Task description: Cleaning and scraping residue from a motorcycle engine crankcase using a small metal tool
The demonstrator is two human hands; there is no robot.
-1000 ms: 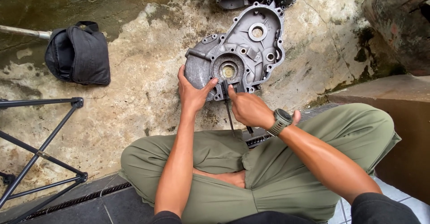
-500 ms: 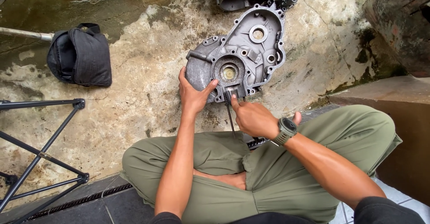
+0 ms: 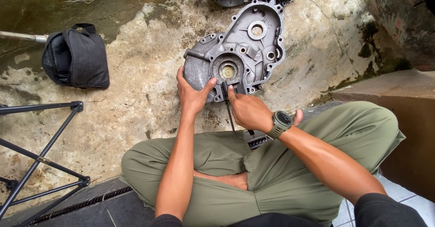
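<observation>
Grey cast-metal engine cover, ribbed, w/ round bores, flat on rough stained concrete floor just ahead of crossed legs. Left hand spread, fingers open, bracing cover's near-left edge. Right hand pinched round thin black tool, tip at cover's central bore rim. Soft black bag well apart, left.

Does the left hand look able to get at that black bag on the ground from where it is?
Probably yes. The left hand rests on the grey engine cover, and only bare concrete lies between it and the black bag; it would have to let go and stretch sideways.
</observation>
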